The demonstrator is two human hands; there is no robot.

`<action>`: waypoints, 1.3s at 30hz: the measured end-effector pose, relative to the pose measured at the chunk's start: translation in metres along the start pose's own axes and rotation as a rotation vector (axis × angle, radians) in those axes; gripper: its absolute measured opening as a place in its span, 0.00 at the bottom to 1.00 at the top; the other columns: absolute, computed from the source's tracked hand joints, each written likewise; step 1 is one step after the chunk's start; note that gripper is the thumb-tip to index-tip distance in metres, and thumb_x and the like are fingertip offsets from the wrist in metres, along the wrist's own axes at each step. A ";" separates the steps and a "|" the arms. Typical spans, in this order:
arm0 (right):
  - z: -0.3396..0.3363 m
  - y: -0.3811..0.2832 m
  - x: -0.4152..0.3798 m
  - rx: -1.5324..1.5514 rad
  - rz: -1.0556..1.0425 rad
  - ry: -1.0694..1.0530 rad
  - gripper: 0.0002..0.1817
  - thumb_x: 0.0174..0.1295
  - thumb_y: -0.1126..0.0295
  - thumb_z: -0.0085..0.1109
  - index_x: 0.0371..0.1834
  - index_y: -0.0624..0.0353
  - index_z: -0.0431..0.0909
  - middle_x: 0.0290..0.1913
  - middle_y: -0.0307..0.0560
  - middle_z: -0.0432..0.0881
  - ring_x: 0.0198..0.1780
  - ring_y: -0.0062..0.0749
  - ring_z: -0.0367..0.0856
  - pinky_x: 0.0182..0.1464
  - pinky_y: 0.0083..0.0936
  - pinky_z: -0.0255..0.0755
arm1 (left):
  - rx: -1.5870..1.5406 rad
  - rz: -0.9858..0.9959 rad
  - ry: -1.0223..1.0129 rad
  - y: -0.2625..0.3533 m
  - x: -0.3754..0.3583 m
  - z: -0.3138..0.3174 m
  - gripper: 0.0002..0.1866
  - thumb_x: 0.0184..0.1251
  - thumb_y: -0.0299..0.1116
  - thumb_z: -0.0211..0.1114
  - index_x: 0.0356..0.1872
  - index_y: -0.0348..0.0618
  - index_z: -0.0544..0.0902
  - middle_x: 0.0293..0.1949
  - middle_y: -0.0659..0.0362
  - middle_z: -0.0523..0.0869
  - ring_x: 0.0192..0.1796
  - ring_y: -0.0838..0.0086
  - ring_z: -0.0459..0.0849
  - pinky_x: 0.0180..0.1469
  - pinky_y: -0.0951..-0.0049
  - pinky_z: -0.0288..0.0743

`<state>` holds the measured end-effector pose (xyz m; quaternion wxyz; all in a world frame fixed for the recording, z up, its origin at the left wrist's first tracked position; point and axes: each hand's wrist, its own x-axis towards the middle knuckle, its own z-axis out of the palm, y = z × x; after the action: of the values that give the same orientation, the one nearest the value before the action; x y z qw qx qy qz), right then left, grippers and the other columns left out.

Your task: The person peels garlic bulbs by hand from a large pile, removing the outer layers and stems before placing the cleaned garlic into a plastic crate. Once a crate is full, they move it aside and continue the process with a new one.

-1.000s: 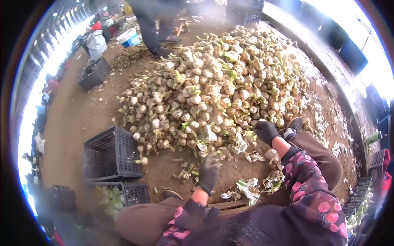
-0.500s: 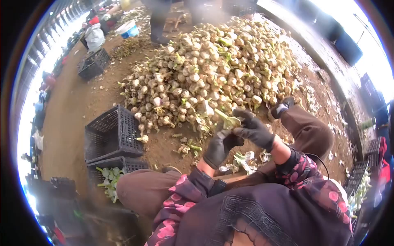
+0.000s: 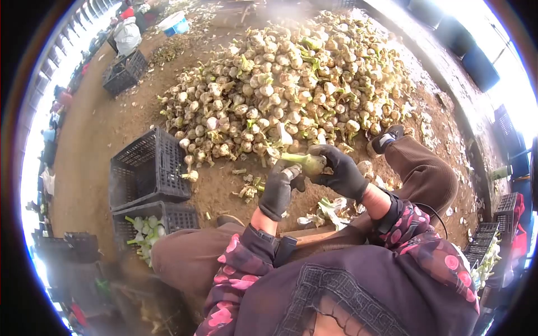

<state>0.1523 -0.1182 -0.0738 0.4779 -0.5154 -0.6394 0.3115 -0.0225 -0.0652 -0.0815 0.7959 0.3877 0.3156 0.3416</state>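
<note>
A garlic bulb (image 3: 314, 164) with a thick pale green stem is held between my two gloved hands, in front of a big heap of garlic (image 3: 280, 84). My right hand (image 3: 340, 172), in a dark glove, has its fingers closed round the bulb. My left hand (image 3: 278, 189), also gloved, is closed at the stem side; something small and pale shows at its fingers, too small to name. Leaf scraps (image 3: 332, 213) lie on the ground just below the hands.
On the left stand a black crate (image 3: 176, 176) and a second crate (image 3: 184, 217) holding trimmed garlic. Farther back are another black crate (image 3: 124, 73), a white sack (image 3: 128, 36) and a blue-and-white bucket (image 3: 178, 25). Crates (image 3: 483, 241) and blue barrels (image 3: 480, 67) line the right side.
My left hand has moved left and up to the stem side. The bulb has turned, its stem now pointing left. The person standing behind the heap has mostly left the view.
</note>
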 end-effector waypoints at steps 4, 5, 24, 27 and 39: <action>-0.002 -0.007 0.005 -0.182 -0.018 -0.026 0.29 0.47 0.71 0.70 0.54 0.58 0.71 0.53 0.53 0.76 0.56 0.45 0.75 0.58 0.32 0.69 | 0.397 0.135 0.100 -0.013 0.013 -0.007 0.13 0.64 0.39 0.63 0.38 0.38 0.82 0.29 0.65 0.81 0.28 0.84 0.73 0.29 0.79 0.67; -0.003 -0.009 0.005 -0.307 -0.101 -0.047 0.29 0.47 0.71 0.70 0.55 0.59 0.71 0.53 0.53 0.76 0.56 0.44 0.75 0.58 0.32 0.69 | 0.427 0.107 0.145 -0.007 0.009 0.001 0.12 0.64 0.39 0.63 0.35 0.38 0.82 0.27 0.65 0.80 0.28 0.84 0.72 0.29 0.78 0.67; -0.015 -0.006 0.002 0.674 0.553 -0.069 0.23 0.63 0.66 0.57 0.58 0.64 0.64 0.42 0.45 0.80 0.41 0.30 0.80 0.53 0.24 0.72 | -0.052 0.150 -0.058 -0.016 0.021 0.000 0.23 0.61 0.19 0.49 0.59 0.39 0.67 0.45 0.57 0.79 0.41 0.78 0.80 0.38 0.80 0.76; -0.006 0.024 -0.001 1.193 0.459 -0.059 0.18 0.68 0.66 0.48 0.55 0.66 0.68 0.39 0.50 0.81 0.36 0.41 0.80 0.54 0.33 0.69 | 0.242 0.341 0.027 0.000 0.009 0.025 0.27 0.62 0.22 0.48 0.65 0.38 0.62 0.51 0.54 0.77 0.49 0.72 0.79 0.48 0.77 0.75; 0.033 0.040 -0.006 0.591 0.178 0.207 0.21 0.71 0.48 0.41 0.45 0.53 0.75 0.31 0.35 0.78 0.22 0.18 0.72 0.21 0.17 0.64 | -0.053 0.116 0.084 -0.013 0.006 0.024 0.14 0.56 0.30 0.55 0.43 0.38 0.80 0.35 0.55 0.83 0.28 0.71 0.81 0.24 0.75 0.74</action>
<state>0.1363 -0.1100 -0.1223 0.6404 -0.4371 -0.4217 0.4700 0.0026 -0.0761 -0.0817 0.7707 0.3694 0.3167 0.4115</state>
